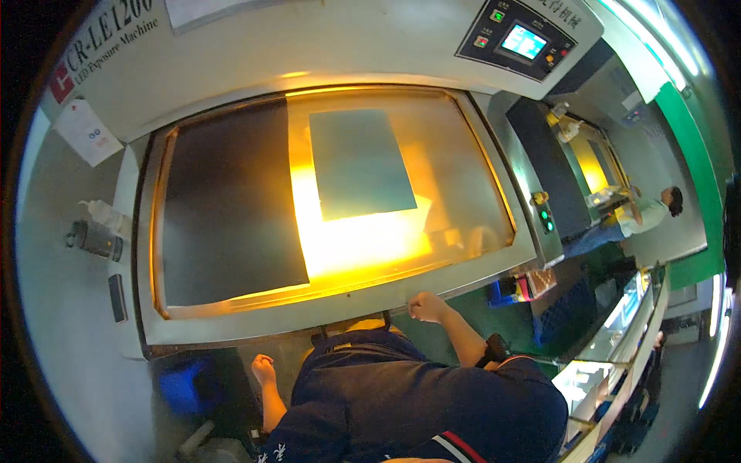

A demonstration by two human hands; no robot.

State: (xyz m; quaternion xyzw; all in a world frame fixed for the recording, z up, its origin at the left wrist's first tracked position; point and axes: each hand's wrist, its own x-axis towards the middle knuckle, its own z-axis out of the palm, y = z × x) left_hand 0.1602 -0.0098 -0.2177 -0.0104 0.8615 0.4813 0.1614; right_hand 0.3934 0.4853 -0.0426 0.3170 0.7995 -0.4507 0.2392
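Note:
My right hand [427, 307], its fingers curled, is at the front edge of a large exposure machine's metal frame [355, 302]. Lower down and away from the frame, my left hand [264, 369] hangs beside my body, loosely closed. Nothing shows in either hand. Inside the frame, yellow light glows up through the glass bed [455, 170]. A grey-green rectangular sheet [361, 163] lies near the middle of the bed. To its left, a large dark sheet [228, 204] covers much of the surface.
A control panel [517, 38] with a lit screen sits above right. White bottle [106, 216], dark jar [94, 241] and phone-like black object [117, 298] stand along the left side. Green-lit buttons [545, 217] are at right. Beyond, a person [648, 216] works at another glowing machine.

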